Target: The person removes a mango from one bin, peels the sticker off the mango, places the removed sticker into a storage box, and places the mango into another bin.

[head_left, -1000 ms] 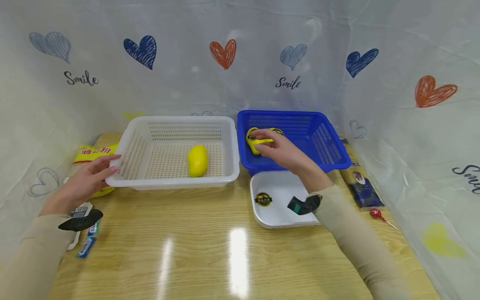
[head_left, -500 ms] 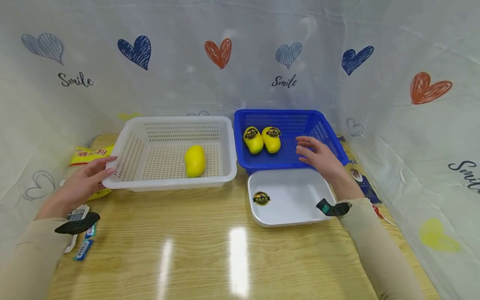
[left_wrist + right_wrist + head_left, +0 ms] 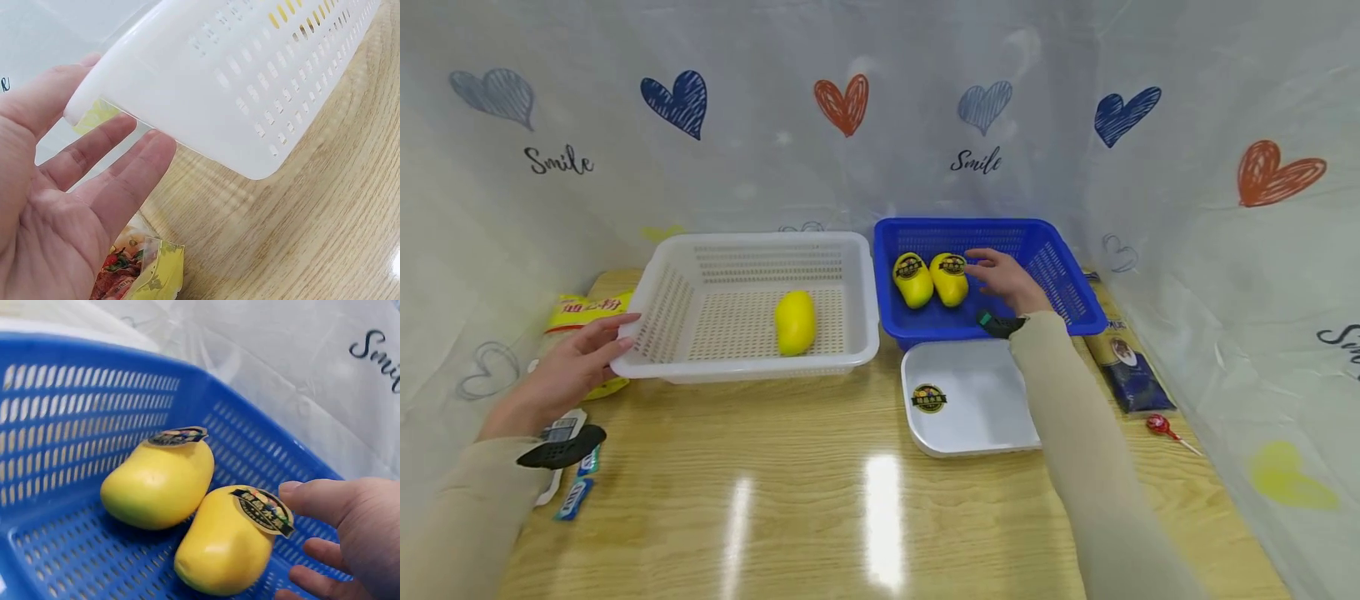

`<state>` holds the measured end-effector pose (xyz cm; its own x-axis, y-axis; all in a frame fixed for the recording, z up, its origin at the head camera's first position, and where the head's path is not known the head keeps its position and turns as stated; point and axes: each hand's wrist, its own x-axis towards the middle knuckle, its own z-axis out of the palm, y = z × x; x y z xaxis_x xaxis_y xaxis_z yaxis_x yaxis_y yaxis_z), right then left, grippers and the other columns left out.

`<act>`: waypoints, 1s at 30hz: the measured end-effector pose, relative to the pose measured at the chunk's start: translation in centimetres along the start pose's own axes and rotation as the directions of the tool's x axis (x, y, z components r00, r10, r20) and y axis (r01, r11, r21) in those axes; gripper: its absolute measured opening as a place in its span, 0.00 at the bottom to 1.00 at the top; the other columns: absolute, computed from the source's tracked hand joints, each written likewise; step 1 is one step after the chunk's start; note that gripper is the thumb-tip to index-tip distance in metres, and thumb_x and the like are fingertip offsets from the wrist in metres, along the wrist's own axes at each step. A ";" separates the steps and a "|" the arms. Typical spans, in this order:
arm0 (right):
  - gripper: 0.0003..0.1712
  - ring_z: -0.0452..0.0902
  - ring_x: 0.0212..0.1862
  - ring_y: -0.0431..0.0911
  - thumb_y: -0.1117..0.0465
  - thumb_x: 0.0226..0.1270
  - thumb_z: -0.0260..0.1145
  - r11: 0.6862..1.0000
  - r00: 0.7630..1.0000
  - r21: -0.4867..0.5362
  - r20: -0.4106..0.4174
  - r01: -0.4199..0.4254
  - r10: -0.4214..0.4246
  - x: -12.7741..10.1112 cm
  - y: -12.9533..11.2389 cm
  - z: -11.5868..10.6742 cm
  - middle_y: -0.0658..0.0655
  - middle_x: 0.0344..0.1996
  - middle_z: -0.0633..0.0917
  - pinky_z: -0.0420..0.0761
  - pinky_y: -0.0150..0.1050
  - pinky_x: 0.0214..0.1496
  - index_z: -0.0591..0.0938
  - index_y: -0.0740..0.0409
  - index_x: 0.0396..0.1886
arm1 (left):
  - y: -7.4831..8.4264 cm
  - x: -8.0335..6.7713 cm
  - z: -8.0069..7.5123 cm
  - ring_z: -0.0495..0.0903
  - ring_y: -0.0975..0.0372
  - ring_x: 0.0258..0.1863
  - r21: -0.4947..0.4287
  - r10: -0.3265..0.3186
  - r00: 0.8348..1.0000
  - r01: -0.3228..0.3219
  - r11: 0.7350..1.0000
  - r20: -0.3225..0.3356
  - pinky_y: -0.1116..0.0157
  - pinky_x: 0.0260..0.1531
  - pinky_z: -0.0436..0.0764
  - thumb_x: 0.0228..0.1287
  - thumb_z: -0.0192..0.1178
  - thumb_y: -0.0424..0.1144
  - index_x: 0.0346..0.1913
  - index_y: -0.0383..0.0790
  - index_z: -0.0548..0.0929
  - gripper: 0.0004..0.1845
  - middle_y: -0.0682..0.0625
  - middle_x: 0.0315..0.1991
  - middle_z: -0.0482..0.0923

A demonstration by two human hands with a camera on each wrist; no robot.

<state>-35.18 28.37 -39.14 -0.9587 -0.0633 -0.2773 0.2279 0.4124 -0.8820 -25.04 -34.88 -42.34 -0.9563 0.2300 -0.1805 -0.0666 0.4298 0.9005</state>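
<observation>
My left hand (image 3: 568,367) holds the left rim of a white plastic basket (image 3: 752,364); in the left wrist view its fingers (image 3: 134,169) lie under the rim. One yellow mango (image 3: 795,322) lies inside that basket. Two more mangoes, a left one (image 3: 913,283) and a right one (image 3: 951,282), sit side by side in a blue basket (image 3: 1000,321), each with a black-and-gold sticker (image 3: 265,509). My right hand (image 3: 1009,279) reaches into the blue basket with fingers apart, its thumb tip right at the right mango's sticker in the right wrist view.
In front of the blue basket stands a white tray (image 3: 977,417) bearing a similar sticker (image 3: 928,398). Along the right edge lie a brown-and-blue packet (image 3: 1127,358) and a red lollipop (image 3: 1159,425). A yellow bag (image 3: 587,310) and small blue packets (image 3: 574,498) lie at the left.
My right hand has gone from over the two mangoes to the right, then back left beside the right mango. The left hand has stayed on the white basket's rim.
</observation>
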 end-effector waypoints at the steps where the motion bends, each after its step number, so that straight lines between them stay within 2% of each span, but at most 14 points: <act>1: 0.31 0.56 0.72 0.57 0.55 0.76 0.57 1.000 1.000 0.011 0.004 -0.013 0.013 0.5 0.0 0.2 0.63 0.73 0.58 0.62 0.54 0.70 0.62 0.52 0.75 | 0.1 0.0 0.0 0.76 0.73 0.47 0.004 0.000 1.000 0.000 1.000 -0.001 0.73 0.44 0.80 0.75 0.48 0.52 0.77 0.56 0.56 0.31 0.54 0.65 0.59; 6: 0.32 0.52 0.74 0.56 0.57 0.75 0.58 0.998 0.998 0.035 0.052 -0.047 0.045 2.4 0.5 1.2 0.61 0.75 0.54 0.59 0.55 0.72 0.62 0.51 0.75 | 0.4 0.1 0.2 0.76 0.73 0.47 0.009 0.004 1.000 -0.004 1.000 0.004 0.73 0.43 0.80 0.76 0.48 0.51 0.77 0.54 0.55 0.31 0.50 0.66 0.57; 13: 0.33 0.58 0.70 0.57 0.62 0.76 0.56 0.999 0.987 -0.005 0.153 -0.045 0.045 3.2 0.9 2.1 0.60 0.75 0.55 0.63 0.54 0.70 0.59 0.51 0.77 | 0.2 0.3 0.0 0.75 0.74 0.48 -0.011 -0.035 0.999 0.035 0.999 0.000 0.73 0.45 0.79 0.75 0.48 0.53 0.77 0.54 0.54 0.32 0.49 0.68 0.56; 16: 0.33 0.58 0.70 0.57 0.64 0.75 0.57 0.998 0.990 0.015 0.130 -0.064 0.061 3.1 0.9 2.1 0.61 0.75 0.56 0.63 0.55 0.69 0.60 0.51 0.76 | 0.1 0.3 -0.1 0.75 0.74 0.48 -0.011 -0.040 0.999 0.040 0.999 -0.001 0.72 0.45 0.80 0.75 0.48 0.53 0.77 0.54 0.54 0.32 0.49 0.68 0.56; 21: 0.30 0.64 0.67 0.57 0.63 0.74 0.59 0.985 0.989 0.088 0.005 -0.146 0.146 2.5 0.6 2.0 0.62 0.71 0.64 0.69 0.52 0.66 0.65 0.53 0.74 | -0.1 0.3 -0.1 0.76 0.73 0.48 -0.021 -0.029 1.000 0.029 0.999 0.008 0.72 0.44 0.80 0.75 0.49 0.51 0.77 0.54 0.55 0.31 0.51 0.67 0.57; 23: 0.30 0.66 0.65 0.57 0.62 0.75 0.58 0.981 0.986 0.100 -0.018 -0.164 0.167 2.3 0.4 2.1 0.63 0.70 0.65 0.71 0.51 0.65 0.65 0.54 0.74 | -0.1 0.3 -0.1 0.76 0.73 0.48 -0.023 -0.017 1.000 0.017 1.000 0.016 0.72 0.44 0.80 0.76 0.49 0.49 0.77 0.54 0.55 0.31 0.51 0.67 0.58; 30: 0.29 0.65 0.66 0.57 0.61 0.76 0.55 0.986 0.986 -0.003 0.002 -0.167 0.167 1.6 -0.3 1.9 0.63 0.70 0.64 0.70 0.50 0.65 0.63 0.54 0.74 | 0.1 0.2 -0.3 0.76 0.73 0.48 -0.011 -0.016 1.000 0.016 1.000 0.009 0.72 0.44 0.80 0.76 0.49 0.50 0.77 0.54 0.55 0.31 0.50 0.66 0.58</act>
<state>-36.45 26.44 -40.00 -0.9069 0.0041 -0.4213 0.3840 0.4196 -0.8225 -25.29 -35.06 -42.21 -0.9526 0.2306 -0.1985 -0.0853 0.4239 0.9017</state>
